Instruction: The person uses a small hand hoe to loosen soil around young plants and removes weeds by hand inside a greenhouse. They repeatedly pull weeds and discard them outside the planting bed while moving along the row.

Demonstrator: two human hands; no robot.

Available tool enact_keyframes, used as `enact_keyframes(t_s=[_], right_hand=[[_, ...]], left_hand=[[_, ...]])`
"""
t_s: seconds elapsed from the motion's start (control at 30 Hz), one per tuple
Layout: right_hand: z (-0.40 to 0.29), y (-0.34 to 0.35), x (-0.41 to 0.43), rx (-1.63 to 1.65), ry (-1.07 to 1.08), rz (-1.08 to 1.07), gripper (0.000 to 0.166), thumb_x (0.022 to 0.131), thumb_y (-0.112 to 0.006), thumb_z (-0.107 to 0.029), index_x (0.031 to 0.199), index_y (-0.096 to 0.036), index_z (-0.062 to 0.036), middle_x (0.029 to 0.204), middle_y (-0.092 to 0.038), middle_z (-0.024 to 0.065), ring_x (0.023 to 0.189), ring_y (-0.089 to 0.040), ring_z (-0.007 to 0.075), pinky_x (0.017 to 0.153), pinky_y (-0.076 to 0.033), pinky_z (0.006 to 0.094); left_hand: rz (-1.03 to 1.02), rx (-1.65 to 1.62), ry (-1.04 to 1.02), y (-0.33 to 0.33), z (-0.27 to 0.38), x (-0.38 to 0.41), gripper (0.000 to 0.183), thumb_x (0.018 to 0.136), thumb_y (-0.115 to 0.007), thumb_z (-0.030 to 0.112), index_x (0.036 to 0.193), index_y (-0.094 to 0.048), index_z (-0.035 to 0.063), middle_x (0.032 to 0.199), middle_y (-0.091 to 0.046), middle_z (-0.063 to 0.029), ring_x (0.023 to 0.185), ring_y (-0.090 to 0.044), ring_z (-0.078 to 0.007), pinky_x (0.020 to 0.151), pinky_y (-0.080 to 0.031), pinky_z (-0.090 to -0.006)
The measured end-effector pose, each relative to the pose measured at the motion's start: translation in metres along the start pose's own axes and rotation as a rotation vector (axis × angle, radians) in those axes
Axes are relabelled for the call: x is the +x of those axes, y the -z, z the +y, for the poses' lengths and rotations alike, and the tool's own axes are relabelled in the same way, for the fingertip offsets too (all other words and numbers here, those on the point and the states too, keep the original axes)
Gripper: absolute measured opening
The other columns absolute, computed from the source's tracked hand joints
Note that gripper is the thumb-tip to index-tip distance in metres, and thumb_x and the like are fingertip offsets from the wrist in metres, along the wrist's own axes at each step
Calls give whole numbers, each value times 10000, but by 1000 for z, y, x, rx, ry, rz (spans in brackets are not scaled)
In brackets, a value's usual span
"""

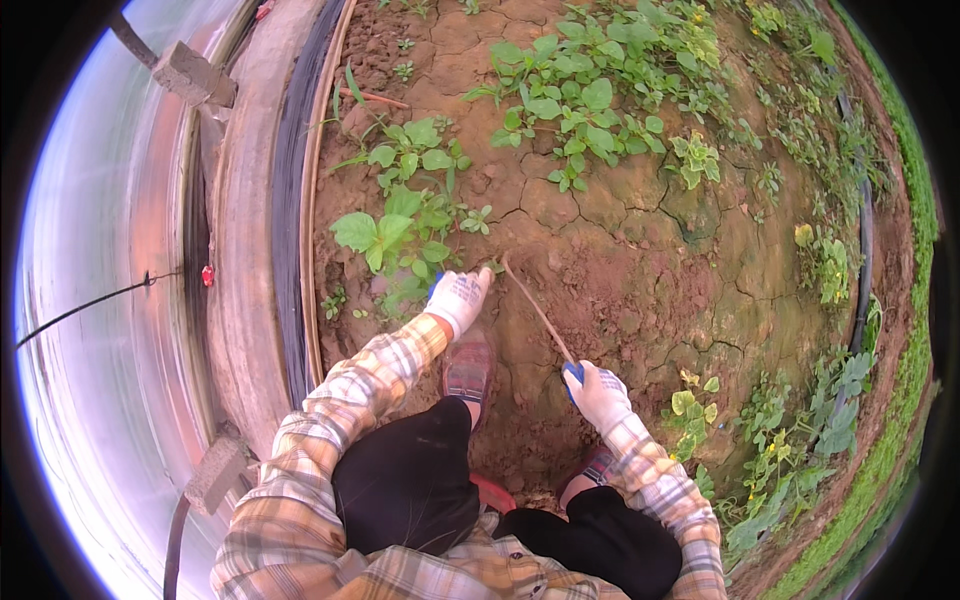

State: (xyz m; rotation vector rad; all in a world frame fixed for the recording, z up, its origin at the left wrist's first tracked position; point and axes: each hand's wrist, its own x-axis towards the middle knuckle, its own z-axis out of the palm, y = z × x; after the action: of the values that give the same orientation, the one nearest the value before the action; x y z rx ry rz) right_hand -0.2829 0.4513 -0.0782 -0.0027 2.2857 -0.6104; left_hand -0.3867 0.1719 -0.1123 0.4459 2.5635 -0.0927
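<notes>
My left hand (pixel 459 296), in a white glove with blue on the palm side, is low over the soil beside leafy green weeds (pixel 409 225). Its fingers are pinched together at a small green weed (pixel 494 266); most of their grip is hidden from above. In my right hand (pixel 596 391), gloved the same way, is a thin-shafted hand tool (pixel 536 301). The shaft slants forward and left, and its tip touches or hovers just over the soil near my left fingertips. The tool's handle is hidden in my fist.
Cracked brown soil (pixel 592 202) carries a broad weed patch (pixel 592 97) ahead. Yellowing vine plants (pixel 694 420) and a black hose (pixel 862 262) lie on the right. Black plastic film (pixel 292 187), a ledge (pixel 247 225) and bricks (pixel 193 75) line the left. My shoe (pixel 469 371) is below my left hand.
</notes>
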Motion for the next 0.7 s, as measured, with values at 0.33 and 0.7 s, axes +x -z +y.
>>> enact_keyframes(t_s=[0.33,0.7], right_hand=[[33,23,-10,238,98,292,356,870,-626,-343,1023,-593,-23,792,-647,226,760,-619,411,688,-484,499],[1,86,19,299,44,144,395,885,-598,-372,1039,-605,-9,826,-646,222,804,-623,393,710,-488,450]], left_hand=[[-246,-393,-39,48,0,-53,653,817,-628,223,1313,-310,-58,926,-636,-233,881,-620,-385,751,-485,-434],[119,128,-273,50,-7,22,334,794,-548,57,1126,-553,98,1259,-525,-153,809,-658,-239,710,-525,-362]])
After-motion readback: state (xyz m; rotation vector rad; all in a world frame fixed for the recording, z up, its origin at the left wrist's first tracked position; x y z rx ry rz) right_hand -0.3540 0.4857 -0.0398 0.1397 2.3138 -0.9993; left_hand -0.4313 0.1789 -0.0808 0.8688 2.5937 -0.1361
